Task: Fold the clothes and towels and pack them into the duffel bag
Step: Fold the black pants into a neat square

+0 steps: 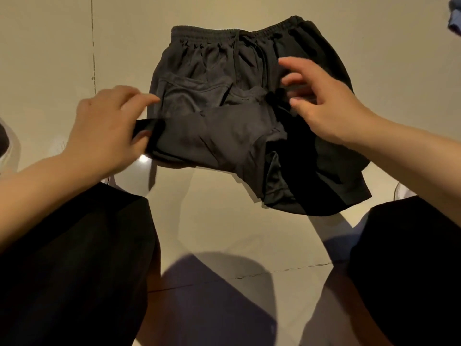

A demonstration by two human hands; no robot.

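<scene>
Pale tiled floor (45,46) lies bare to the left of the dark grey drawstring shorts (224,131) and beyond their waistband, giving open passage there. To the right of the shorts the floor is also open, up to a blue cloth (455,21) at the far right edge. Nearer the body, a strip of floor runs between the person's two black-trousered knees (74,258), which close off both sides. Both hands (104,126) hover over the shorts' side edges.
</scene>
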